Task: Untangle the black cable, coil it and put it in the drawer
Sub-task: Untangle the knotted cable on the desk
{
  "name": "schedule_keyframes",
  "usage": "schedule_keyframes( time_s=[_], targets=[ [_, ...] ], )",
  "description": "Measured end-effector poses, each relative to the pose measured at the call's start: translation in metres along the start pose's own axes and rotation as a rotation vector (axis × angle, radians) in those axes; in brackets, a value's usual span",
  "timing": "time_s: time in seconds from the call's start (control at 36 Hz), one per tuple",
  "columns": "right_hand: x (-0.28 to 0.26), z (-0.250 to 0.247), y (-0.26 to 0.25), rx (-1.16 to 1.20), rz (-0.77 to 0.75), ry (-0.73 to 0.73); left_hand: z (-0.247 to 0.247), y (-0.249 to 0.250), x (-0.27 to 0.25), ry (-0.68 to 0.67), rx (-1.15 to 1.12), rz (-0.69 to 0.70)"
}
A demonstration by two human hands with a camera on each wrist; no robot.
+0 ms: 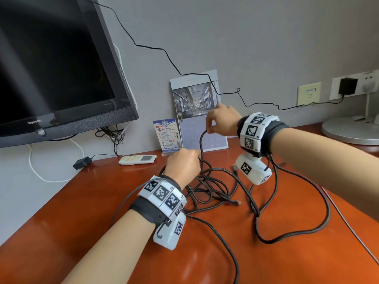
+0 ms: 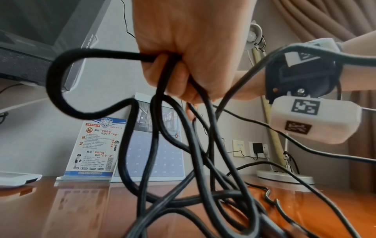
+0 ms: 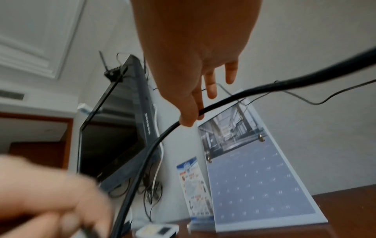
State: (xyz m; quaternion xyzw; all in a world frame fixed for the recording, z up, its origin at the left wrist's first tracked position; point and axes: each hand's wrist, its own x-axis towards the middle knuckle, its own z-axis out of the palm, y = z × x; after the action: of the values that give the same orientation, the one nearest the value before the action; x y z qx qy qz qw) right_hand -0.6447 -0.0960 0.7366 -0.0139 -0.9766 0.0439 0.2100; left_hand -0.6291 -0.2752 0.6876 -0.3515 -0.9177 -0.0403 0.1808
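Note:
A long black cable (image 1: 213, 187) lies in a tangle of loops on the red-brown desk (image 1: 86, 212). My left hand (image 1: 183, 165) is fisted round several strands of the black cable (image 2: 162, 122) just above the tangle. My right hand (image 1: 220, 119) is higher, in front of the calendar, and pinches one strand of the black cable (image 3: 203, 111) between thumb and forefinger, its other fingers spread. That strand runs down to the left hand. A wide loop (image 1: 320, 218) trails off to the right, and a plug end (image 1: 238, 202) rests on the desk. No drawer is in view.
A television (image 1: 53, 66) hangs at the left with a remote (image 1: 137, 159) and a small adapter (image 1: 82, 162) below it. A calendar (image 1: 196, 111) and a card stand (image 1: 169, 136) lean on the wall. A lamp base (image 1: 350, 130) sits at far right below wall sockets (image 1: 348, 87).

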Motion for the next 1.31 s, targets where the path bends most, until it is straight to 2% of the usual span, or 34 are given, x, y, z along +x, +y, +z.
schedule_keyframes(
  time_s=[0.17, 0.33, 0.5, 0.61, 0.81, 0.89, 0.97, 1.06, 1.11, 1.17, 1.19, 1.25, 1.31],
  targets=[
    [0.003, -0.031, 0.029, 0.087, 0.306, 0.209, 0.000, -0.003, -0.001, 0.014, -0.048, -0.014],
    [-0.003, -0.039, 0.045, 0.038, 0.531, 0.263, -0.006, -0.001, 0.001, 0.054, -0.160, -0.017],
    [-0.016, -0.050, 0.060, 0.005, 0.740, 0.192, -0.014, 0.005, 0.001, 0.068, -0.236, 0.143],
    [-0.027, -0.056, 0.082, 0.000, 0.857, 0.185, -0.017, 0.000, -0.003, -0.027, -0.145, 0.251],
    [-0.059, -0.067, 0.115, -0.082, 1.004, 0.119, -0.006, -0.018, -0.006, -0.021, -0.193, 0.187],
    [-0.069, -0.065, 0.125, -0.227, 1.052, 0.058, -0.003, -0.018, -0.003, -0.009, -0.208, 0.177],
    [-0.074, -0.067, 0.121, -0.350, 1.000, 0.066, -0.002, -0.020, 0.004, 0.019, -0.238, 0.152],
    [-0.068, -0.072, 0.106, -0.241, 0.866, 0.013, -0.003, -0.023, 0.009, 0.065, -0.265, 0.117],
    [-0.067, -0.075, 0.088, 0.026, 0.667, -0.134, -0.006, -0.025, 0.013, 0.113, -0.301, 0.087],
    [-0.077, -0.079, 0.060, 0.415, 0.505, -0.348, -0.010, -0.027, 0.018, 0.164, -0.344, 0.043],
    [-0.082, -0.081, 0.045, 0.520, 0.435, -0.446, -0.012, -0.028, 0.021, 0.188, -0.376, 0.021],
    [-0.090, -0.080, 0.020, 0.531, 0.305, -0.585, -0.016, -0.031, 0.028, 0.238, -0.440, -0.018],
    [-0.093, -0.073, 0.001, 0.441, 0.202, -0.641, -0.022, -0.033, 0.034, 0.294, -0.483, -0.057]
  ],
)
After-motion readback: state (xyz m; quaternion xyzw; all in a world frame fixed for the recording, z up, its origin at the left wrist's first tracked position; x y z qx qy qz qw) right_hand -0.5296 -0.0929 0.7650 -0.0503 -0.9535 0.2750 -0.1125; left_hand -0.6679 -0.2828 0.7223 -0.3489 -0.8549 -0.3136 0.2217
